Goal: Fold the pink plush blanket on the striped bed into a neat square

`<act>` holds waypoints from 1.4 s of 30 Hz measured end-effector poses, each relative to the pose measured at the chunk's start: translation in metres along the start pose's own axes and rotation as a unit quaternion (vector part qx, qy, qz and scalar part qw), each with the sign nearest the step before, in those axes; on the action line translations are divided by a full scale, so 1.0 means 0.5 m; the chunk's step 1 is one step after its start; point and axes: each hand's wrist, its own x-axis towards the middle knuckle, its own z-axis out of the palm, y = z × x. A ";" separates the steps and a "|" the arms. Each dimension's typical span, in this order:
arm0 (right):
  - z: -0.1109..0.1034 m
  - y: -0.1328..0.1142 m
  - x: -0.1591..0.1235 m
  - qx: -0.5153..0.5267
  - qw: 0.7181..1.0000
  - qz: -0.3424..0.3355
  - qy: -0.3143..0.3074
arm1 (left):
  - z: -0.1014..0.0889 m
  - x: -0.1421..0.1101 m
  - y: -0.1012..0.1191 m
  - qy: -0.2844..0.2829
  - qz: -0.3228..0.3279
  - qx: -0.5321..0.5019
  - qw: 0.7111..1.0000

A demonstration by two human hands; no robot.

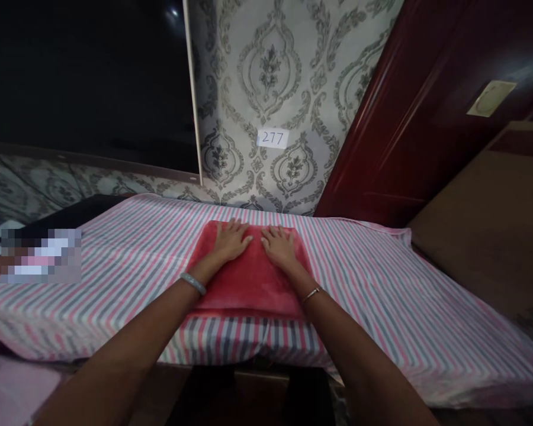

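Observation:
A red, plush-looking cloth (257, 284), folded into a flat rectangle, lies near the front edge of a striped tablecloth (368, 284). Flat on its far left part rests my left hand (231, 239), fingers spread and pointing away from me. My right hand (279, 245) lies on the far right part of the same cloth, its fingers also apart. A narrow strip of red shows between the two hands. Neither hand grips anything. The underside of the folded cloth is hidden.
Behind the table stands a patterned wall with a paper label (272, 138) reading 277. A large dark screen (89, 83) is at the back left, a dark red door (400, 100) at the back right. A brown box-like panel (493, 225) borders the right side.

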 end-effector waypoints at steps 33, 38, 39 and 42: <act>0.038 0.127 -0.273 -0.012 0.998 -0.064 -0.003 | 0.004 -0.252 -0.074 -0.029 0.099 0.010 0.995; 0.090 0.137 -0.295 -0.002 0.997 -0.074 0.030 | 0.045 -0.284 -0.081 -0.036 0.083 0.031 0.995; 0.095 0.137 -0.292 0.000 0.996 -0.076 0.039 | 0.048 -0.282 -0.081 -0.036 0.082 0.031 0.995; 0.105 0.139 -0.290 0.011 0.994 -0.086 0.065 | 0.052 -0.280 -0.084 -0.036 0.086 0.031 0.995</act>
